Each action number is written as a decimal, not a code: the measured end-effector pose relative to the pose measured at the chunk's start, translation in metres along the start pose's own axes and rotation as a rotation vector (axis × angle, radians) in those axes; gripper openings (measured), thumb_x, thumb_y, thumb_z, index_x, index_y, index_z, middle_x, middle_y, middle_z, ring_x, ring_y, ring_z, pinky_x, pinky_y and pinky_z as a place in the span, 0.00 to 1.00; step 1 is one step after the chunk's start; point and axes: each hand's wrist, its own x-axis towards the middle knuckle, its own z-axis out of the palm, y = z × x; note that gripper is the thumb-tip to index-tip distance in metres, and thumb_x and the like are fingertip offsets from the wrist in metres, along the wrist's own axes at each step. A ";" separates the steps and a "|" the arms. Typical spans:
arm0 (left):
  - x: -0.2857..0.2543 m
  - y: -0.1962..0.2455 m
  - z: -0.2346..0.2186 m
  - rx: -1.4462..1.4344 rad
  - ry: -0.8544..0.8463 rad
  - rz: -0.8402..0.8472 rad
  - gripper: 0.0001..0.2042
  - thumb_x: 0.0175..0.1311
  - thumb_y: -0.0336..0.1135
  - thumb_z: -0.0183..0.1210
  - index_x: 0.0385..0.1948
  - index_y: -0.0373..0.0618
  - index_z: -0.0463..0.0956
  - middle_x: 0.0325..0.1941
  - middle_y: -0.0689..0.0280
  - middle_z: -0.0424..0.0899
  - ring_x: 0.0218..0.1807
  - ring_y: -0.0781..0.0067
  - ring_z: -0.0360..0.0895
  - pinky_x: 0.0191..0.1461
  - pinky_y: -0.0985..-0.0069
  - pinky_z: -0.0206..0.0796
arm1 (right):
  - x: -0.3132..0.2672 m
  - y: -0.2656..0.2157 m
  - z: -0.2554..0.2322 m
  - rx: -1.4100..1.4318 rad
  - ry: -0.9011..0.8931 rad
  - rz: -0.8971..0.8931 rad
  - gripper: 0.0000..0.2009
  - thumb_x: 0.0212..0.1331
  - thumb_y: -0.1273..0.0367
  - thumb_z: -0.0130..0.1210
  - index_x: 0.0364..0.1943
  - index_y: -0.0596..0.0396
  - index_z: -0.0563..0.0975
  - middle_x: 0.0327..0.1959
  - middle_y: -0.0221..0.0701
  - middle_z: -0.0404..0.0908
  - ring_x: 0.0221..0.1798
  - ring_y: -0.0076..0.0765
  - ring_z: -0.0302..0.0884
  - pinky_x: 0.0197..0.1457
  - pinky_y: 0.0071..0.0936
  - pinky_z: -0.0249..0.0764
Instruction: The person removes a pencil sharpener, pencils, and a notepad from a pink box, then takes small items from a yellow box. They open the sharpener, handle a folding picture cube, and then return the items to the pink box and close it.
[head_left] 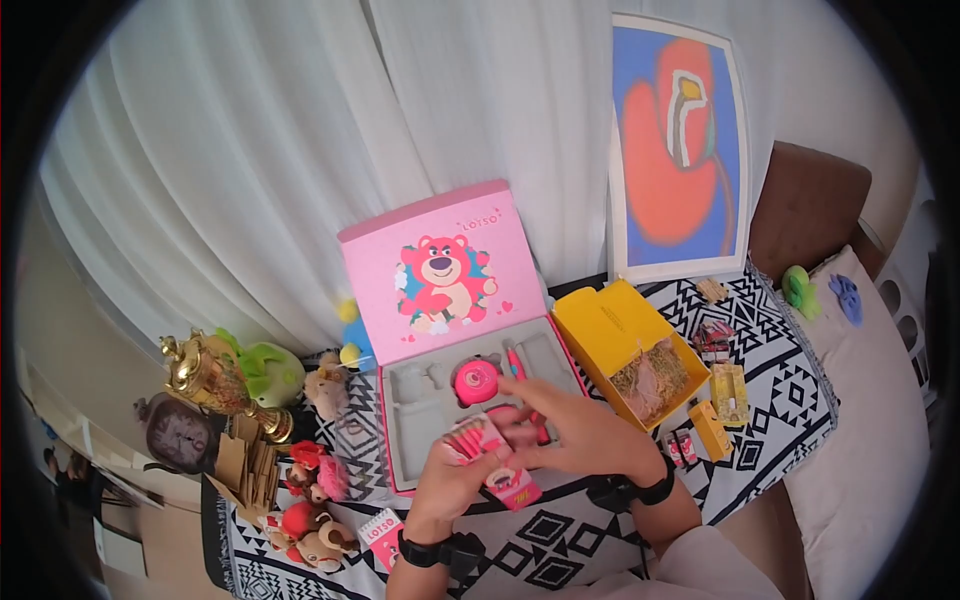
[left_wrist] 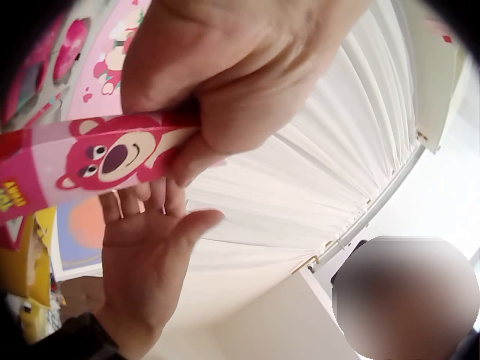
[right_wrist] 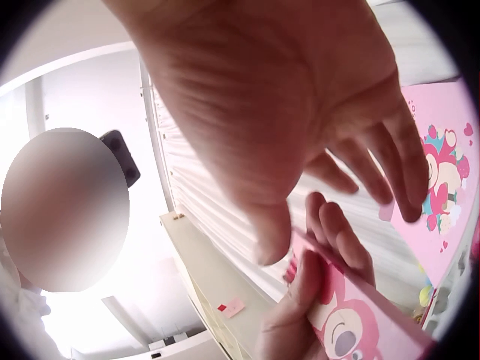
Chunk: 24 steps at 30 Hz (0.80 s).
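My left hand (head_left: 447, 478) grips a narrow pink cardboard box (head_left: 515, 488) printed with a bear face. At the box's upper end in the head view, several pink sticks (head_left: 468, 440) show side by side. In the left wrist view, the thumb and fingers of the left hand (left_wrist: 240, 67) wrap one end of the box (left_wrist: 112, 154). My right hand (head_left: 580, 428) is just beyond it, its fingers spread and slightly bent, holding nothing. The right wrist view shows this hand (right_wrist: 247, 105) over the box's end, apart from the left fingers (right_wrist: 345, 232).
Behind the hands stands an open pink gift box (head_left: 365, 347) with a grey insert holding a round pink item (head_left: 476, 382) and a pen-like item (head_left: 515, 362). A yellow box (head_left: 615, 320) with straw is right; a gold trophy (head_left: 210, 375), plush toys (head_left: 310, 535) and notepad (head_left: 381, 538) are left.
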 end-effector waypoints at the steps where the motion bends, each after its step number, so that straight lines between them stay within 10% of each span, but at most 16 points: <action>1: 0.000 0.000 -0.004 0.106 0.092 0.065 0.24 0.62 0.21 0.57 0.60 0.28 0.63 0.53 0.48 0.79 0.54 0.58 0.79 0.57 0.64 0.73 | 0.002 0.003 -0.004 -0.006 -0.134 0.035 0.36 0.55 0.56 0.63 0.66 0.55 0.61 0.54 0.43 0.74 0.50 0.41 0.78 0.53 0.33 0.72; 4: -0.007 0.008 -0.002 0.157 0.171 0.177 0.25 0.61 0.21 0.57 0.61 0.27 0.62 0.53 0.46 0.78 0.55 0.56 0.78 0.58 0.62 0.72 | 0.005 0.018 0.007 0.000 -0.301 -0.133 0.34 0.54 0.54 0.63 0.61 0.56 0.65 0.48 0.46 0.77 0.43 0.47 0.80 0.46 0.34 0.73; 9: -0.014 0.012 0.000 0.196 0.050 0.292 0.21 0.67 0.25 0.54 0.60 0.30 0.65 0.57 0.49 0.77 0.58 0.58 0.76 0.62 0.66 0.68 | 0.016 0.027 0.031 -0.097 -0.333 -0.027 0.21 0.58 0.54 0.59 0.25 0.64 0.77 0.17 0.43 0.74 0.23 0.50 0.74 0.30 0.37 0.69; 13: -0.015 0.012 -0.004 0.115 -0.030 0.548 0.26 0.72 0.45 0.50 0.61 0.31 0.64 0.57 0.46 0.76 0.60 0.54 0.74 0.63 0.62 0.66 | 0.017 0.028 0.031 -0.022 -0.251 0.011 0.21 0.59 0.54 0.59 0.27 0.64 0.78 0.19 0.45 0.74 0.24 0.50 0.75 0.30 0.38 0.68; 16: -0.019 0.014 -0.007 0.147 0.031 0.422 0.24 0.71 0.44 0.51 0.57 0.31 0.68 0.54 0.44 0.78 0.55 0.49 0.78 0.61 0.55 0.68 | 0.017 0.036 0.032 -0.116 -0.279 0.053 0.17 0.58 0.53 0.60 0.37 0.53 0.83 0.22 0.41 0.78 0.27 0.47 0.78 0.33 0.35 0.71; 24: -0.013 0.013 -0.033 0.247 0.314 0.445 0.13 0.67 0.28 0.55 0.49 0.31 0.76 0.49 0.46 0.81 0.49 0.55 0.82 0.54 0.66 0.74 | 0.014 0.029 0.033 -0.062 -0.381 -0.007 0.23 0.63 0.53 0.54 0.39 0.66 0.74 0.27 0.49 0.77 0.31 0.55 0.77 0.36 0.40 0.70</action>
